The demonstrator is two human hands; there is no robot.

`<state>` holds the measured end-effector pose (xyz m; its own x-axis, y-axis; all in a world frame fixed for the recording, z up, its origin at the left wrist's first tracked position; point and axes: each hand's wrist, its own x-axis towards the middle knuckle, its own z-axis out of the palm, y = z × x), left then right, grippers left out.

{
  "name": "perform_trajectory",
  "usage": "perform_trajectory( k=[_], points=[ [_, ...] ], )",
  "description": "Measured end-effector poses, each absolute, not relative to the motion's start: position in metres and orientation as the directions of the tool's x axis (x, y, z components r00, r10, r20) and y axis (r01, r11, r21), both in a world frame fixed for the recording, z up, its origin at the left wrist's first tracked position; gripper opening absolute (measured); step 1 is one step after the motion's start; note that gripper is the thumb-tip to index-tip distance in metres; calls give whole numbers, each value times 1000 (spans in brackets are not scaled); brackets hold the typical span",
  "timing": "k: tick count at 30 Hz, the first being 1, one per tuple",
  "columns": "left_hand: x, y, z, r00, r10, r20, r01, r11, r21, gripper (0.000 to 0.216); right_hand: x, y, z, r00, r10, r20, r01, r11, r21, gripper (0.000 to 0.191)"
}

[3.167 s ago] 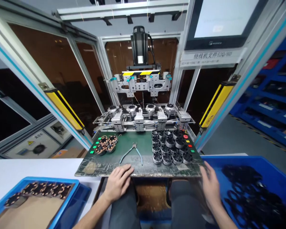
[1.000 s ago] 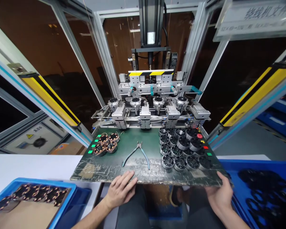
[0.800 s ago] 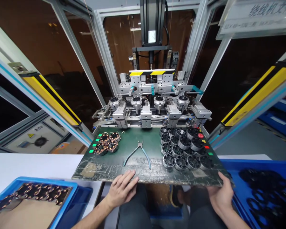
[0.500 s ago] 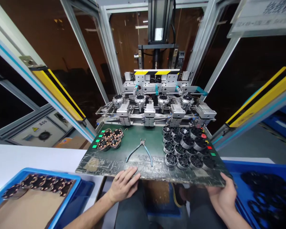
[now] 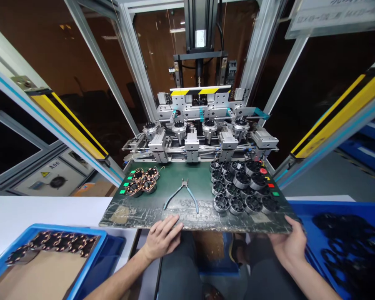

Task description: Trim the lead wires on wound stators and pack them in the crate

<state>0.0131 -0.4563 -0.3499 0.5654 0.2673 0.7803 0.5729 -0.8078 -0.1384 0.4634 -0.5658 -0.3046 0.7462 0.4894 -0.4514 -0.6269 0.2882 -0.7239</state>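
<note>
The left hand (image 5: 162, 238) lies palm down, wrist low. Its fingers are spread and relaxed on the near edge of the green worktop (image 5: 203, 183), and it holds nothing. The right hand (image 5: 288, 245) is curled around the worktop's near right corner and clasps it, with the forearm coming up from the lower right.

Just beyond the left fingertips lie blue-handled cutters (image 5: 184, 184), not touched. Copper-wound coils (image 5: 141, 186) sit at the far left of the worktop and black-and-metal rings (image 5: 241, 189) at the right. A blue tray (image 5: 68, 229) sits to the left and a blue bin (image 5: 331, 205) to the right.

A grey panel (image 5: 54, 165) at the left reads "A06", beside a yellow warning triangle. The writing on the sign (image 5: 334, 16) at top right is too blurred to read.
</note>
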Motion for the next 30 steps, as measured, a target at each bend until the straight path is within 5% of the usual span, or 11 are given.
perform_trajectory(
  k=[10,30],
  points=[
    [11,-458,-357,573,289,767,585,-800,-136,58,462,-566,-305,755,494,-431,-608,283,-742,30],
    [13,-459,-353,567,300,767,582,-805,-115,57,461,-565,-319,799,487,-354,-535,304,-788,38]
  ],
)
